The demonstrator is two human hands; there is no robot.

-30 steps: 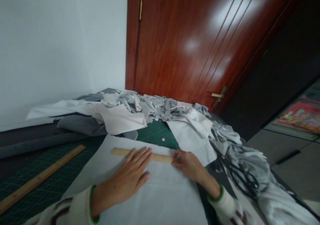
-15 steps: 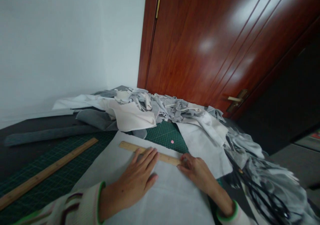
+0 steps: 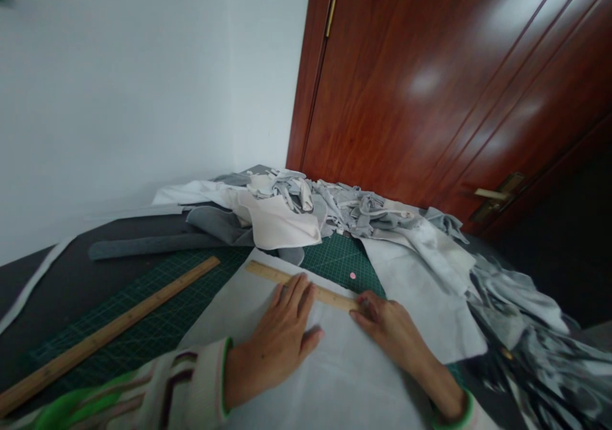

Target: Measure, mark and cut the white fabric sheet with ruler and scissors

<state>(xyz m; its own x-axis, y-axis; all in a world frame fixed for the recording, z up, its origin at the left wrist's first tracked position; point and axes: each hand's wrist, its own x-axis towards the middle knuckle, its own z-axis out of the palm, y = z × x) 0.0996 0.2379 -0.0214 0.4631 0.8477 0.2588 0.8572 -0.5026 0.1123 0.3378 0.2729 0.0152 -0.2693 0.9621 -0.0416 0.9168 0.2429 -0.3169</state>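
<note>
A short wooden ruler [image 3: 335, 299] lies across the upper part of a white cloth [image 3: 329, 366], near its far edge. My left hand [image 3: 284, 334] rests flat on the cloth with its fingers spread, the fingertips over the middle of the ruler. At the ruler's right end, my right hand [image 3: 394, 331] has thumb and fingers closed on it. Under the cloth is a green cutting mat [image 3: 335, 258], with a small pink disc [image 3: 352, 275] on it beyond the ruler.
A long wooden ruler [image 3: 115, 328] lies on the mat at left. Grey and white fabric scraps [image 3: 354, 207] are heaped along the back. At right are more scraps [image 3: 521, 289] and dark-handled scissors [image 3: 535, 379]. Behind stands a brown door [image 3: 406, 98].
The camera view has turned left, so the whole scene sits further right. Both hands remain at the short ruler, and it shows no clear movement on the cloth.
</note>
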